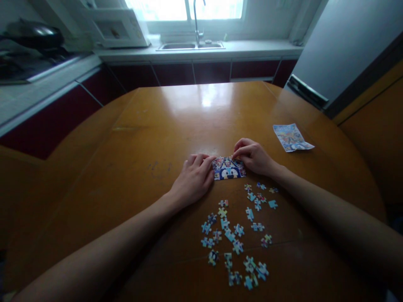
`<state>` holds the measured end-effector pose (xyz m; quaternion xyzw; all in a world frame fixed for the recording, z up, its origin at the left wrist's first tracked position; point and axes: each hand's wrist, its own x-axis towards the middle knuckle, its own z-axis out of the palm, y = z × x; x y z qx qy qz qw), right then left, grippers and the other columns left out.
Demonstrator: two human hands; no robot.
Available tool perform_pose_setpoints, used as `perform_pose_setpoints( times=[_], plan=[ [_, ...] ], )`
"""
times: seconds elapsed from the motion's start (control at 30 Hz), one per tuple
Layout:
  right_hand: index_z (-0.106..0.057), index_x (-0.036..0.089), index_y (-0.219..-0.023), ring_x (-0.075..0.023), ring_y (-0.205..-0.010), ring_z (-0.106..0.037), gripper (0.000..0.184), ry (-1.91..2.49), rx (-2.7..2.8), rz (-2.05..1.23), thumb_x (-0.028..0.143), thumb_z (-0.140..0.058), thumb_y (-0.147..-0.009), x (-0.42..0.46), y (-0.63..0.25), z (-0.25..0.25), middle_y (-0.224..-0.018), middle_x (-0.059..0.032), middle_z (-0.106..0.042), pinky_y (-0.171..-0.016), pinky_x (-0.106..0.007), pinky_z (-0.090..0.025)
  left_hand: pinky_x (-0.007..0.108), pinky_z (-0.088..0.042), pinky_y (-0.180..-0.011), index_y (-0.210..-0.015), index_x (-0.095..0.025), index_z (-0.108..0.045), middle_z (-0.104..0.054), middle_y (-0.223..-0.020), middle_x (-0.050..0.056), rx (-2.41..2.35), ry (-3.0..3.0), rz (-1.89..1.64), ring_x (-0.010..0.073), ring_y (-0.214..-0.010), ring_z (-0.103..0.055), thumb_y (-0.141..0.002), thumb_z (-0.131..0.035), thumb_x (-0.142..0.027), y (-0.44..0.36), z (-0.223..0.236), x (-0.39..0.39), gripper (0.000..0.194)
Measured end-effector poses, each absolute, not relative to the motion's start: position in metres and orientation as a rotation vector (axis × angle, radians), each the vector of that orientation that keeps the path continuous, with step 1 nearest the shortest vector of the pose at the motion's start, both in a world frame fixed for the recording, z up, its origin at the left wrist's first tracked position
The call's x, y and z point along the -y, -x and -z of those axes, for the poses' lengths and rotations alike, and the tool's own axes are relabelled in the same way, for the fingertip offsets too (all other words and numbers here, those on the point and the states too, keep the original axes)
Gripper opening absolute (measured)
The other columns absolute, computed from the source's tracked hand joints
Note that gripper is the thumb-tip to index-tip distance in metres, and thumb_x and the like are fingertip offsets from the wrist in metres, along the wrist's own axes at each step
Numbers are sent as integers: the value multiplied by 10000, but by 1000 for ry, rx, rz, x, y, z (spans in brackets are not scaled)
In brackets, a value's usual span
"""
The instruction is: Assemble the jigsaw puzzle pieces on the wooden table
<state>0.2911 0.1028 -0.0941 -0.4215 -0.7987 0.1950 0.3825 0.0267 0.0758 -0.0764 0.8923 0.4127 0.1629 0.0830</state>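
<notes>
A partly joined jigsaw puzzle [229, 171] with a blue cartoon dog's face lies flat on the wooden table. Along its left edge rests my left hand [197, 174], fingers laid out and the fingertips touching its upper left corner. My right hand [250, 155] is at the upper right edge, its thumb and fingertips closed in a pinch there. What they pinch looks like a small puzzle piece, mostly hidden by the fingers. Nearer to me, several loose puzzle pieces [238, 230] are scattered, many of them light blue.
A creased printed picture sheet [291, 137] lies to the right on the table [176, 113]. Beyond the table are a counter with a sink [179, 46], a faucet [197, 25] and a microwave [115, 29]. A wok [34, 35] sits on the stove at left; a fridge [340, 50] stands right.
</notes>
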Motion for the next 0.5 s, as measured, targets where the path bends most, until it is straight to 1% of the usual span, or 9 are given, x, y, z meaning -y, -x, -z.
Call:
perform_pose_setpoints(
  times=[0.13, 0.33, 0.5],
  plan=[
    [-777, 241, -728, -199, -868, -617, 277, 1064, 2032, -505, 66, -578, -811, -103, -291, 95, -885, -52, -637, -773, -368, -507, 485, -400, -1082, -1380, -210, -502, -552, -1303, 106, -1239, -2665, -475, 292, -1208, -441, -1016, -468, -289, -26, 77, -76, 375],
    [-768, 217, -750, -185, -798, -625, 307, 1157, 1838, -457, 38, -523, -801, -104, -291, 94, -859, -55, -665, -701, -345, -495, 481, -412, -1065, -1374, -208, -505, -553, -1309, 103, -1236, -2667, -469, 290, -1190, -448, -1019, -466, -297, -26, 76, -75, 367],
    [-765, 223, -718, -183, -796, -626, 322, 1146, 1863, -461, 33, -515, -787, -104, -290, 94, -844, -52, -661, -709, -344, -502, 486, -410, -1064, -1375, -213, -499, -551, -1305, 104, -1239, -2665, -469, 291, -1198, -443, -1024, -456, -296, -26, 76, -75, 364]
  ],
)
